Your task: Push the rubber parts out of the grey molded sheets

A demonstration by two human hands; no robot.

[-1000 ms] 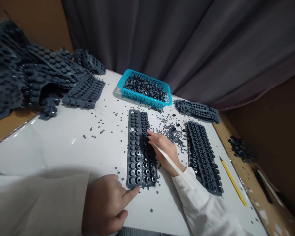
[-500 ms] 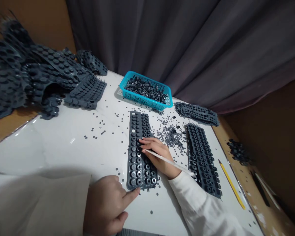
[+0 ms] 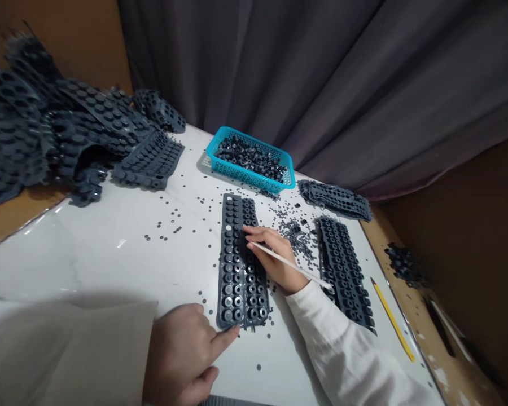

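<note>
A dark grey rubber sheet (image 3: 233, 282) with rows of round, ring-shaped parts lies lengthwise in front of me on the white table. My right hand (image 3: 279, 259) rests over its right side, the fingers closed round a thin white stick (image 3: 290, 264). The stick's tip is hidden at the fingertips, near the sheet's middle rows. At the near edge of the sheet, my left hand (image 3: 190, 349) touches it with an outstretched index finger; thumb apart, other fingers curled, nothing held. Two holes near the sheet's far left show white.
A blue basket (image 3: 251, 179) full of small dark parts stands behind. Moulded sheets (image 3: 88, 124) pile up at the left. Another sheet (image 3: 342, 265), a rolled one (image 3: 334, 198) and a yellow pencil-like tool (image 3: 393, 321) lie right. Small dark discs (image 3: 298, 234) litter the table (image 3: 110, 254).
My right hand with the white stick has shifted slightly up the sheet, to rows farther from me. My left index finger stays at the near edge. The view has tilted slightly.
</note>
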